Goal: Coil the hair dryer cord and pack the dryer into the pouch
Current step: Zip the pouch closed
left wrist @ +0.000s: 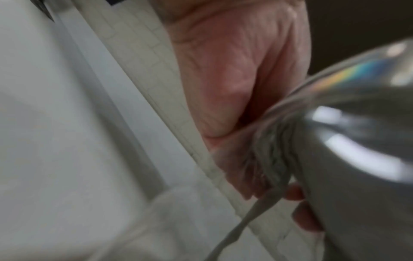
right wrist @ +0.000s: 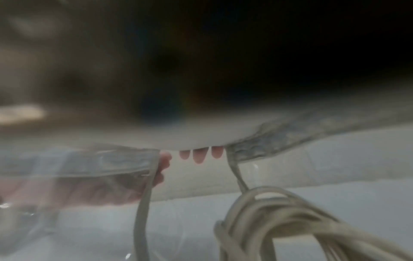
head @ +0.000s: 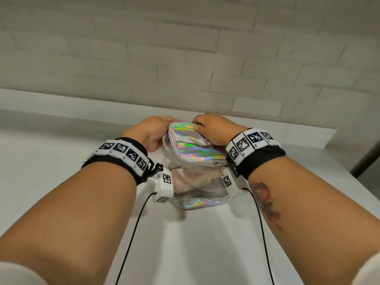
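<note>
A pouch [head: 197,151] with a holographic silver top and a clear front stands on the white table [head: 61,161]. Through the clear panel shows a pale pink dryer [head: 191,179]. My left hand [head: 153,131] grips the pouch's far left corner, with fingers curled round its zipper edge [left wrist: 274,159]. My right hand [head: 209,126] pinches the far edge of the top flap. In the right wrist view its fingertips [right wrist: 198,156] poke out under the flap. The coiled whitish cord [right wrist: 279,220] lies inside the pouch [right wrist: 78,167]. The zipper pull [head: 216,164] hangs at the near edge.
A pale brick wall [head: 185,58] rises just behind the table, past a low ledge [head: 61,99]. The table's right edge [head: 349,173] drops away beside a dark gap. Black sensor cables [head: 131,233] trail from both wrists toward me.
</note>
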Available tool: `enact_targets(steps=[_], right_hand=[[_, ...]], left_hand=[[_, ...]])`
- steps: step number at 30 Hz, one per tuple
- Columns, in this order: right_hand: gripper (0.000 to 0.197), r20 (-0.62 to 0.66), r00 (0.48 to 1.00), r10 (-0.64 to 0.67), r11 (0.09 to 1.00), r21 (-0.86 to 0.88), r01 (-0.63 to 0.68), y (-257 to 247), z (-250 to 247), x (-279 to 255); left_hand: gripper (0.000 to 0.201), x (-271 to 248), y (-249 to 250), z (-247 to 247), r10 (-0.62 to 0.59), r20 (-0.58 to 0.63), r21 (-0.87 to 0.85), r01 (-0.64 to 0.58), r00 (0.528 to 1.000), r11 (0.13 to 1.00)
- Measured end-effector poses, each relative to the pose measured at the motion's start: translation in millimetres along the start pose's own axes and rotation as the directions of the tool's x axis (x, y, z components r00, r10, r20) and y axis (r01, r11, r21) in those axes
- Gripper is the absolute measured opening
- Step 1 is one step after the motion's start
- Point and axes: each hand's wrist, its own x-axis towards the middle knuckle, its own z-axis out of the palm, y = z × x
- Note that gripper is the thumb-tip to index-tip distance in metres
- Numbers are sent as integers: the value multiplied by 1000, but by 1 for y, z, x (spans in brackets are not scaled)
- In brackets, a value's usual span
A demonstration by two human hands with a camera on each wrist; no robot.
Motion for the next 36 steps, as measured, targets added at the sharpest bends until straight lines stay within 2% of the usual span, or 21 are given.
enact_targets(steps=[4,6,10,13,15,19,22,25,27,29,31,36], right_hand=[[28,-37,999,6,1000,27,-5,6,4,0],[29,-41,999,11,1000,21,-10,8,6,2],[30,-38,999,28,999,-40,-29,10,9,8],[27,-57,995,80,995,-50,-83,15,12,14],[24,-95,984,149,986,-56,-155,21,11,16],[24,-171,938,301,948,-57,-314,34,11,18],[26,-203,906,372,921,-42,-388,41,12,18],[26,-204,883,422,899,-31,-437,47,11,18],[27,-195,879,436,893,-31,-450,48,11,18],[26,-192,882,430,896,-30,-443,46,11,19],[24,-185,887,422,902,-15,-432,46,11,19],[19,-178,918,355,933,5,-360,45,12,19]], left_hand=[[25,0,-12,-2,-39,64,-38,42,997,998],[24,-1,-14,-3,-24,51,4,24,998,1000],[27,1,-14,-1,90,-39,185,-82,995,979],[23,3,-13,1,226,-105,404,-167,968,900],[21,4,-13,-4,350,-121,582,-219,929,783],[19,-4,-13,-12,509,-22,833,-265,861,485],[19,-18,-15,-11,588,74,898,-310,806,313],[17,-35,-17,-6,623,149,923,-334,768,191],[19,-45,-16,4,626,213,926,-360,750,117],[22,-53,-15,20,592,311,922,-388,743,2],[17,-59,-13,37,560,417,897,-422,716,-130],[18,-66,-1,73,386,622,779,-489,681,-393]])
